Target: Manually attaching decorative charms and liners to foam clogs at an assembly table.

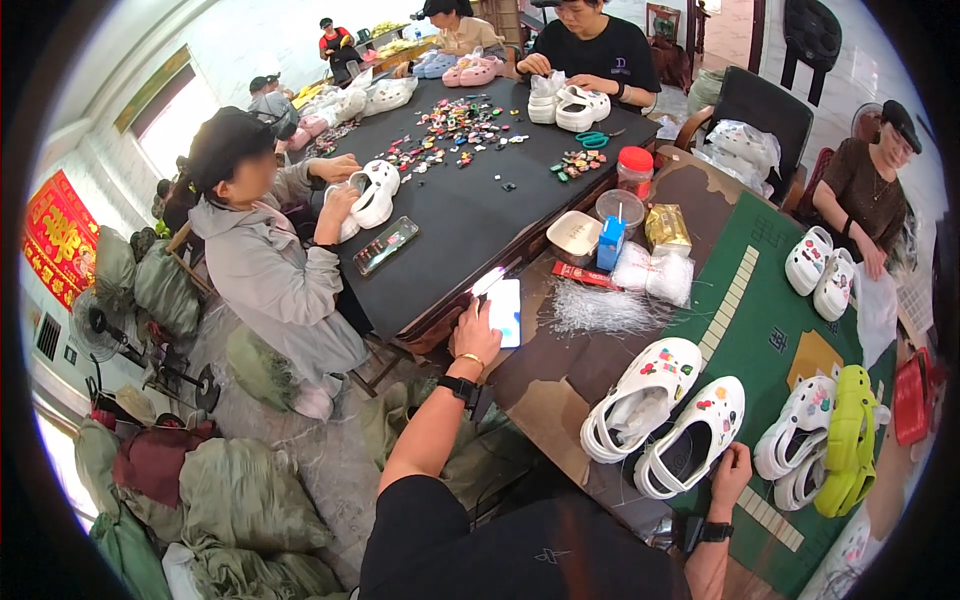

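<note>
My left hand [474,329] rests on a white phone [503,310] with a lit screen at the near-left corner of my table. My right hand [731,473] grips the heel of a white clog [693,435] decorated with small coloured charms. A second white clog [641,396], stuffed with clear plastic, lies just left of it, touching it. Both clogs sit on the brown and green table top [770,330].
A heap of clear plastic ties [600,310], a blue box [610,243], jars and a bag lie beyond the clogs. More white clogs and a lime green one [848,440] sit to the right. Several people work at a black table [470,190] strewn with charms. Green sacks [240,500] fill the floor.
</note>
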A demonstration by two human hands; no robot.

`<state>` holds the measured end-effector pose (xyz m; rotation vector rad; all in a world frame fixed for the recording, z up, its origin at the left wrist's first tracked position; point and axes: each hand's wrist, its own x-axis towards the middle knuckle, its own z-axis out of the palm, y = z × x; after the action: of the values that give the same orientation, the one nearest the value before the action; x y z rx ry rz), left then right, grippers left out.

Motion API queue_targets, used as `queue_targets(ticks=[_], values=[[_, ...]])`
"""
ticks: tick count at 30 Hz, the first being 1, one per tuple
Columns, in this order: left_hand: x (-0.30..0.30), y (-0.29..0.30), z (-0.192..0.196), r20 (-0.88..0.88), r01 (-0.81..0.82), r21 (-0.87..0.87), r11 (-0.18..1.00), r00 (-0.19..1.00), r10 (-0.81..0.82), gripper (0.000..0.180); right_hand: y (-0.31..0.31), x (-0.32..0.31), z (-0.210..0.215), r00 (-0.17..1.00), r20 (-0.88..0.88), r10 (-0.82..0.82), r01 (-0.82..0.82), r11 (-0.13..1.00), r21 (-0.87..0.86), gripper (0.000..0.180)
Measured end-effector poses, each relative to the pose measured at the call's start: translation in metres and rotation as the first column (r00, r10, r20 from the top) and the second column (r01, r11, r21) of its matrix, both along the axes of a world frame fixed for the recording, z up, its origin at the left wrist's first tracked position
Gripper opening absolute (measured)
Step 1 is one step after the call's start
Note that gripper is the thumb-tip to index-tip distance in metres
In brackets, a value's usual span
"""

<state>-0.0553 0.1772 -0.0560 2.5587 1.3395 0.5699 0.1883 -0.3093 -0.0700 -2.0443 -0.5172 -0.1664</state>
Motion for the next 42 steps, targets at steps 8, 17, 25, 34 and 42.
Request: queue_targets(ticks=[8, 17, 25, 34, 42], values=[[-0.009, 0.008, -0.009, -0.104, 0.048, -0.030, 0.998, 0.993, -0.051, 0.053, 0.004, -0.003, 0.008, 0.998, -0.057, 0.024, -0.024, 1.000, 0.011, 0.009], [-0.005, -0.001, -0.004, -0.046, -0.027, -0.072, 0.997, 0.999, 0.024, 0.056, 0.000, -0.002, 0.003, 0.999, -0.043, 0.016, -0.016, 1.000, 0.006, 0.010], [-0.011, 0.008, -0.014, 0.010, 0.009, 0.039, 0.999, 1.000, -0.009, 0.037, 0.001, -0.002, 0.006, 0.999, -0.050, 0.010, -0.011, 1.000, -0.021, 0.010], [-0.002, -0.001, -0.004, 0.013, -0.051, -0.015, 0.999, 0.999, 0.051, 0.044, 0.000, -0.002, 0.004, 0.998, -0.055, 0.012, -0.012, 1.000, -0.008, 0.010], [-0.008, 0.004, -0.015, -0.070, 0.011, 0.013, 1.000, 0.998, -0.010, 0.047, -0.002, 0.000, -0.001, 0.998, -0.066, 0.001, -0.001, 1.000, 0.000, 0.009]])
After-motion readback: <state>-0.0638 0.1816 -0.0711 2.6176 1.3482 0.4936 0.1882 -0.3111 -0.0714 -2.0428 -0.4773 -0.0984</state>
